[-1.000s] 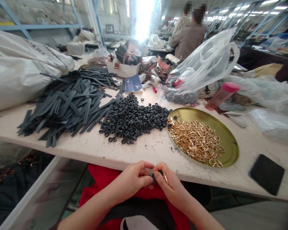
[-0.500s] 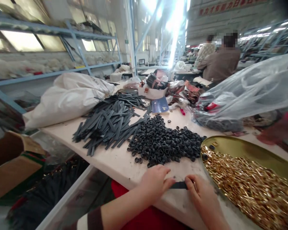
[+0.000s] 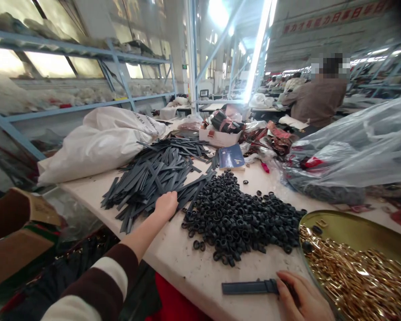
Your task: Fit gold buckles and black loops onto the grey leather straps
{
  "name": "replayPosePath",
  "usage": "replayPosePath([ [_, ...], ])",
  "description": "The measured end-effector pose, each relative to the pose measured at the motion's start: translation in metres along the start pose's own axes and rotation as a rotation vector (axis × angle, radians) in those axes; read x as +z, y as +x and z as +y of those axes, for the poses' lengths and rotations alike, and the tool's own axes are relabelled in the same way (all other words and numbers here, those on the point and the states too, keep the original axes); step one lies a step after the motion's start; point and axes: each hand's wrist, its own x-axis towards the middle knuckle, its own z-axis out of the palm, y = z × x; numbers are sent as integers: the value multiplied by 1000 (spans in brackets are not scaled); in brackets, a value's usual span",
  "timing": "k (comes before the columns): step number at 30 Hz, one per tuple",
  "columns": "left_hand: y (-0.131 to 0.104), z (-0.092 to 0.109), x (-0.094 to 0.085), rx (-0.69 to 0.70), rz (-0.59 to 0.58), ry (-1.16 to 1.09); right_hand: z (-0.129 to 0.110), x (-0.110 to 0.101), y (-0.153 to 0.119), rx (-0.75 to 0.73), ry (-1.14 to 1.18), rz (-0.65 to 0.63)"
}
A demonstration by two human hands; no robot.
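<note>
My right hand (image 3: 299, 294) is closed on one end of a dark strap (image 3: 243, 288), low over the table near its front edge. A small dark loop sits around the strap beside my fingertips. My left hand (image 3: 167, 204) reaches to the right edge of a pile of flat dark strips (image 3: 153, 174). Its fingers are curled, and what lies in them, if anything, is hidden. Between the hands and farther back lies a heap of small dark loops (image 3: 237, 214). Beside my right hand, a round gold-coloured tray (image 3: 341, 223) holds many gold metal buckles (image 3: 361, 272).
A white sack (image 3: 100, 140) lies at the table's left edge. A blue booklet (image 3: 231, 157), a box of bundled material (image 3: 220, 137) and clear plastic bags (image 3: 361, 142) are at the back. An open cardboard box (image 3: 20, 236) stands lower left. A person (image 3: 317, 100) is beyond the table.
My left hand has left the strap and moved left and away from me to the strip pile. My right hand still holds the strap, now lower right in view. The camera view has shifted.
</note>
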Motion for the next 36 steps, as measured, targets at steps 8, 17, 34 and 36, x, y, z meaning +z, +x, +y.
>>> replayPosePath([
  [8, -110, 32, -28, 220, -203, -342, -49, -26, 7, 283, 266, 211],
  [17, -232, 104, 23, 146, -863, -1178, -110, -39, 10, 501, 927, -316],
  [34, -207, 89, 35, -246, -698, -1475, -85, -3, 69, 194, 185, -179],
  [36, -203, 92, 36, -238, -740, -1485, -75, -10, 67, 236, 231, -145],
])
